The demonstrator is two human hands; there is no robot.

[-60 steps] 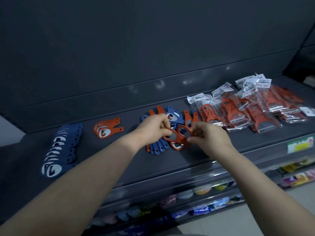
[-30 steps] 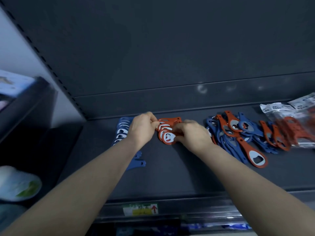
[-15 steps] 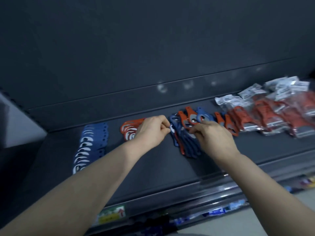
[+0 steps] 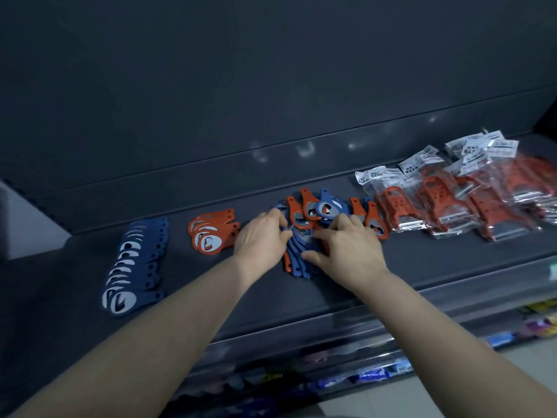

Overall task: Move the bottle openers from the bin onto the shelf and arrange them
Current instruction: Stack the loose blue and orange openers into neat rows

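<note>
Both hands, left hand [image 4: 261, 238] and right hand [image 4: 346, 248], fingers curled into mixed opener pile [image 4: 313, 212] on shelf [image 4: 422, 260]

**Dim store aisle, dark shelving**

A dark grey back panel [image 4: 271, 70] fills twelve o'clock, catching faint light glints. At nine o'clock, a pale wall [image 4: 27, 218]. Toward five o'clock, lower shelves [image 4: 376, 369] hold blurred colourful goods above light floor [image 4: 452, 402].

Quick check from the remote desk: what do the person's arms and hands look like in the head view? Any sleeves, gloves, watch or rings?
Both forearms are bare from the frame's bottom edge to the wrists, with no sleeves in view. The left hand and right hand wear no gloves. No watch, bracelet or ring shows on the visible sides; the image is too dim and soft to rule out small marks.
</note>
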